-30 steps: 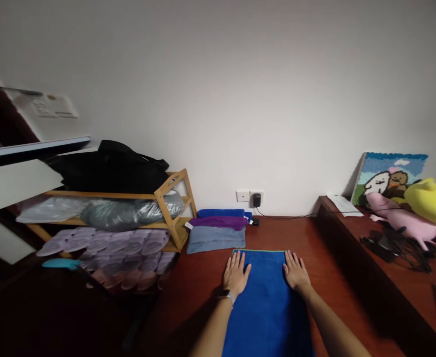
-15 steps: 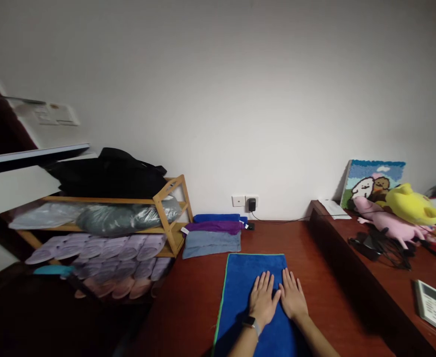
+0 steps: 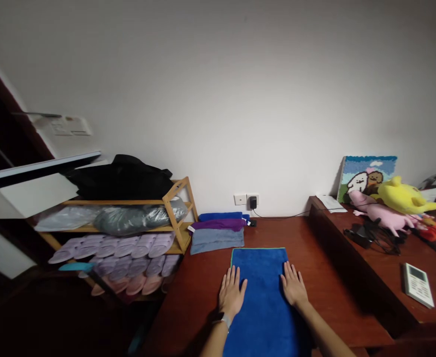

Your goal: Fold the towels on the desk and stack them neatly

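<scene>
Fingers [image 3: 233, 276] farther apart (folded towels [image 3: 218, 225] beyond cloth [image 3: 261, 297])

A blue cloth [image 3: 262, 297] with a thin green edging is spread flat on the reddish-brown table [image 3: 325, 285]. Its far edge is laid almost straight, and the long sides are directed toward the camera. Its near end is cut off by the lower border of the view. Whether it is folded in layers cannot be told
</scene>
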`<state>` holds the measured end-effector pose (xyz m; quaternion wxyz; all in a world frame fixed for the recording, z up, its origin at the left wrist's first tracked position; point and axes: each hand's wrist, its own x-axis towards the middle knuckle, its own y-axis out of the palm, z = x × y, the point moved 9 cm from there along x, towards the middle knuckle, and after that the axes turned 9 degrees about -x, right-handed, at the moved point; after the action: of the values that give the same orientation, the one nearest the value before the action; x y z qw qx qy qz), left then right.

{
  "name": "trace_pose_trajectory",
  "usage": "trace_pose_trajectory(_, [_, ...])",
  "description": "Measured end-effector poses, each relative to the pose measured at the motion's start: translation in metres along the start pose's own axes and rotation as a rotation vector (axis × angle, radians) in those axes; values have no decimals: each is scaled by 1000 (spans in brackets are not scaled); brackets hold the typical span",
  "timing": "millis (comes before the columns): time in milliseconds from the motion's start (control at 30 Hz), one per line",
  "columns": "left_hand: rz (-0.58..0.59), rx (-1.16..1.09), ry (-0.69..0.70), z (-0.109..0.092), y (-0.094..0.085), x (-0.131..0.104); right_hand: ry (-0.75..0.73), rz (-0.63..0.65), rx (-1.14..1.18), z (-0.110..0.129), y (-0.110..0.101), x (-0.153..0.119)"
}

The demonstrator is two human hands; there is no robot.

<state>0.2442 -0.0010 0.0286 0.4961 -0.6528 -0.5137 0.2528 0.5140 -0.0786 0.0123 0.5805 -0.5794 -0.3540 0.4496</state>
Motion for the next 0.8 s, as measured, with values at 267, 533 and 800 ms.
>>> trace_pose_trajectory(267, [-65, -70, 262, -81, 7, -20, -53, -52, 13, -3, 18, -44])
trace_pose_trajectory(533, [144, -122, 319, -140, 60, -40, -69, -39, -34, 0, 13, -44])
trace_pose_trajectory(800, [136, 37, 73, -13, 7, -30, -30, -16, -27, -2, 12, -46])
